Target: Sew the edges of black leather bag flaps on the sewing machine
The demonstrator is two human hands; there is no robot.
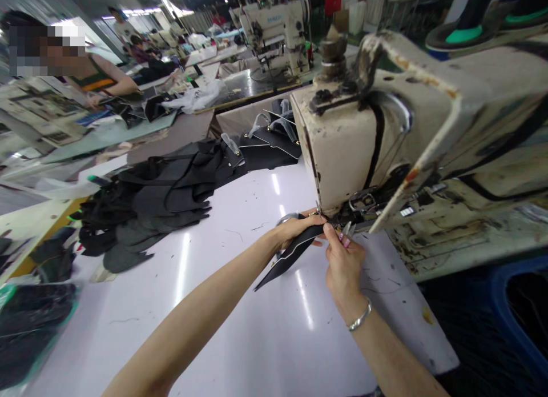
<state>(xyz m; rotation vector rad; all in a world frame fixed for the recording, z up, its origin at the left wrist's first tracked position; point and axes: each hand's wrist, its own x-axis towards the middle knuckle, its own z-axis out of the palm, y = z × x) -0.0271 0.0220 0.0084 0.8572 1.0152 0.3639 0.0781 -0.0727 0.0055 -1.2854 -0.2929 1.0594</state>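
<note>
A black fabric or leather piece with a white edge line is held at the needle area of a worn cream sewing machine. My left hand is closed on its upper left side, close under the machine head. On the piece's right end presses the thumb of my right hand. Small thread snips with pink handles are tucked in the right hand's fingers, blades pointing up. A clear plastic-wrapped part shows behind the left hand. The fingertips beneath the piece are partly hidden.
Dark cut pieces lie heaped on the white tabletop. Behind them are black pieces with zips and plastic wrapping. A blue basket stands at lower right. Another person works at far left; a second sewing machine is beyond.
</note>
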